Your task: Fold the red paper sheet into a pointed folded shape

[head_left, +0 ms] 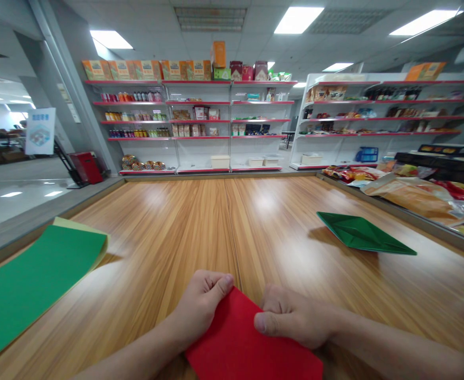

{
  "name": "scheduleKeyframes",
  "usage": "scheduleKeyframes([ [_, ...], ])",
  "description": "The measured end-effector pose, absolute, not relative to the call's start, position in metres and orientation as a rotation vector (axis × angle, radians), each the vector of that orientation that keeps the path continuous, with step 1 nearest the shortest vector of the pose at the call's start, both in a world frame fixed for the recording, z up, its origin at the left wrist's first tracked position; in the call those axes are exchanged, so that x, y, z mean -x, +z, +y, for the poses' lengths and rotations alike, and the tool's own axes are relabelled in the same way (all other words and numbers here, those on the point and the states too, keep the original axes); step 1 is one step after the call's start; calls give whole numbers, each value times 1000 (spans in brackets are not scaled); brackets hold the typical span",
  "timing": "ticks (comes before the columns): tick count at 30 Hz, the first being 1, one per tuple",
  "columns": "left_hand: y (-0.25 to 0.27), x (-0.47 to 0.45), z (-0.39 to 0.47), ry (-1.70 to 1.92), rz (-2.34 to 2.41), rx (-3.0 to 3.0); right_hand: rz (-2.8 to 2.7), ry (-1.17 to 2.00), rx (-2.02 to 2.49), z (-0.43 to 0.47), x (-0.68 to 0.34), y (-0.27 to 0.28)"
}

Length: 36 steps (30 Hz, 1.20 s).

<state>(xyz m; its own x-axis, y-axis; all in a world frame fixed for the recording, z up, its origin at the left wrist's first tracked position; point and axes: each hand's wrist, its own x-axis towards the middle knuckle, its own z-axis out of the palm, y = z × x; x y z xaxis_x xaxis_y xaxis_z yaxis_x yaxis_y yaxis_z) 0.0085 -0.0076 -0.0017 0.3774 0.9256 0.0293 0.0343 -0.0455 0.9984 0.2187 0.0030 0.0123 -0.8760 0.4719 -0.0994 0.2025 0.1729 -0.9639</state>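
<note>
A sheet of red paper point(242, 338) is held between my hands at the near middle of the wooden table point(184, 221). My left hand point(204, 303) pinches its upper left edge, with the thumb on top. Along the upper right edge, my right hand point(291, 316) grips the paper, thumb pressed on its face and fingers curled beneath. The sheet's lower part runs out of view at the bottom. To the right lies a folded green paper shape point(368, 235) with pointed ends and creases. On the left are green paper sheets point(45, 274), with a yellowish sheet point(101, 245) showing underneath.
A raised rim point(216, 176) borders the table. Packaged snacks point(414, 195) are heaped beyond its right edge. Store shelves point(202, 121) with bottles, boxes and cans stand behind. A sign point(40, 132) and a red box point(87, 166) are on the floor at left.
</note>
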Motion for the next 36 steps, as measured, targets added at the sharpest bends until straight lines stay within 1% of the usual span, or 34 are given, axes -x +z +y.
scheduleKeyframes([
  [7,-5,-6,-3,942,882,-1159,-2187,1821,596,6,-220,10],
  [13,-3,-3,-1,874,809,-1030,-2204,1823,624,6,-220,14],
  [22,5,-7,-5,908,845,-1008,-2263,1819,447,8,-224,7],
  [26,6,-6,-2,930,875,-985,-2293,1865,498,8,-225,11],
  [29,4,-4,1,879,866,-954,-2276,1858,538,7,-223,14],
  [31,3,-2,3,828,833,-956,-2259,1922,546,6,-222,15],
  [36,-2,2,10,844,830,-908,-2104,2321,465,8,-224,10],
])
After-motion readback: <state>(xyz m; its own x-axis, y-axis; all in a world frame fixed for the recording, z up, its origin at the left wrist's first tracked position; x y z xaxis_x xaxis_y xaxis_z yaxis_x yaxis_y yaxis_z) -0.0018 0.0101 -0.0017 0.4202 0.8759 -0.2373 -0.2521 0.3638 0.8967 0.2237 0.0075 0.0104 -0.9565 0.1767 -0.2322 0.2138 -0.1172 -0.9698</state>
